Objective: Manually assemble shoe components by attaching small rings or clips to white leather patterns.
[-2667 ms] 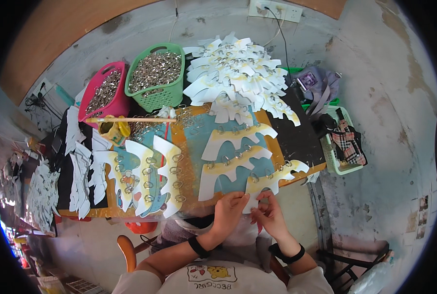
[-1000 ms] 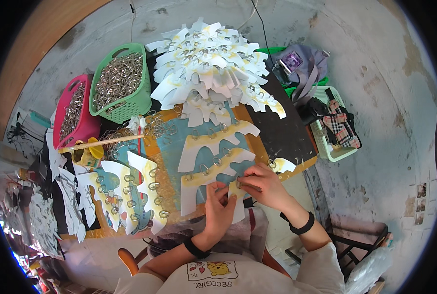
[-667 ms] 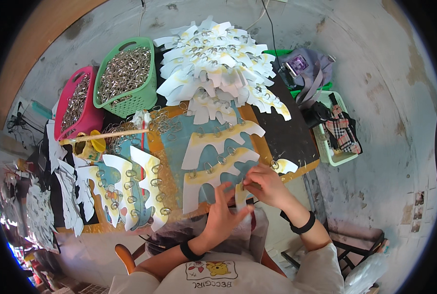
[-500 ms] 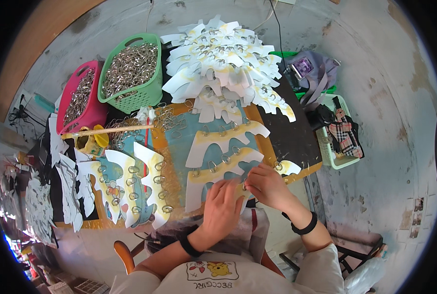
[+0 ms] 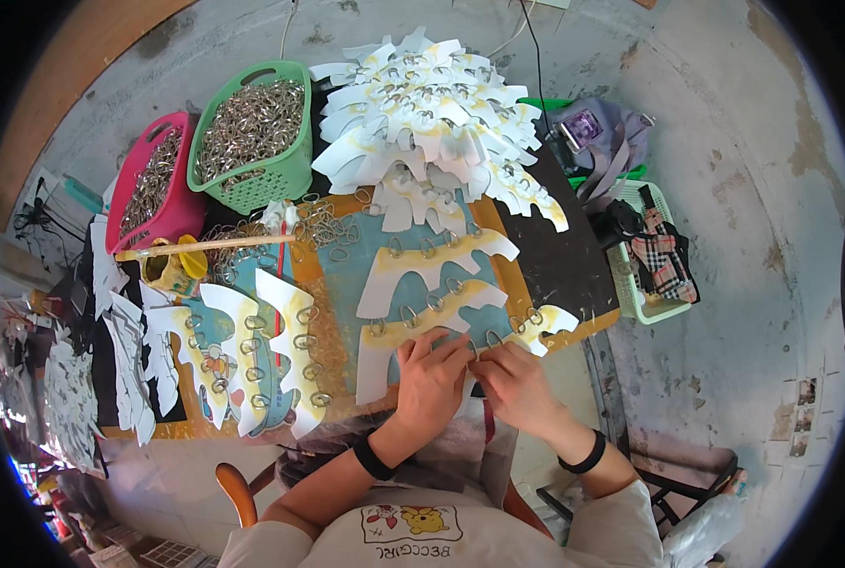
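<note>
Working right at the near edge of the table (image 5: 588,329), with a scalloped white piece (image 5: 545,325) lying along it, middle hidden under both hands. Pinching that piece with the right hand (image 5: 517,383), thumb and fingertips pressed together beside a metal ring (image 5: 472,346). Bending the left hand (image 5: 432,383) in against the same spot, fingers close together, grip too hidden to tell. Dropping off to pale floor (image 5: 574,402) on the near side, right of the hands. Offering leftward a strip of teal and brown surface, then meeting three ringed pieces (image 5: 292,331) in a row. Blocked straight ahead by two more ringed pieces (image 5: 375,364), the nearer just beside the left fingertips, then by a broad white heap (image 5: 432,118). Crowded at the far left by a green basket (image 5: 271,185) and a pink basket (image 5: 171,222), both full of rings, plus a wooden stick (image 5: 223,246) across a yellow pot (image 5: 167,273)
</note>
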`<state>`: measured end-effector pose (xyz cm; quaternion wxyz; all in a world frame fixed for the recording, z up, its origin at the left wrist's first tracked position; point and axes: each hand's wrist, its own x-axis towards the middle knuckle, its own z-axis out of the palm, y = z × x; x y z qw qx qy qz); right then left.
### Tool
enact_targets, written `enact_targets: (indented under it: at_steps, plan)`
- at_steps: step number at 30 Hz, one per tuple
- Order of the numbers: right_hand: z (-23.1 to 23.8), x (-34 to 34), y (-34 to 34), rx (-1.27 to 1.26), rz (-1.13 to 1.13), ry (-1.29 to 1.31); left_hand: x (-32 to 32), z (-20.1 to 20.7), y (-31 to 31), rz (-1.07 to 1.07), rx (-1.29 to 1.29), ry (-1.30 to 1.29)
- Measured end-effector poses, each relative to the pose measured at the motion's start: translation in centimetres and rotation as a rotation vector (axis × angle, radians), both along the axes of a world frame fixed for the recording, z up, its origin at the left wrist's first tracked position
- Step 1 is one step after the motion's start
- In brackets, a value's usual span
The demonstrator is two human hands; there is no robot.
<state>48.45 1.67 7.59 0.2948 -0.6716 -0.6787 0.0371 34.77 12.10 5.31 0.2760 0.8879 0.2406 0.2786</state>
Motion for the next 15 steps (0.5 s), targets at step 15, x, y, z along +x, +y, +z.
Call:
enact_targets:
  at_steps: [15]
  plan:
    - [0.5, 3.0, 2.3, -0.121, 0.161, 0.071, -0.4, -0.5, -0.1, 0.063, 0.082, -0.082]
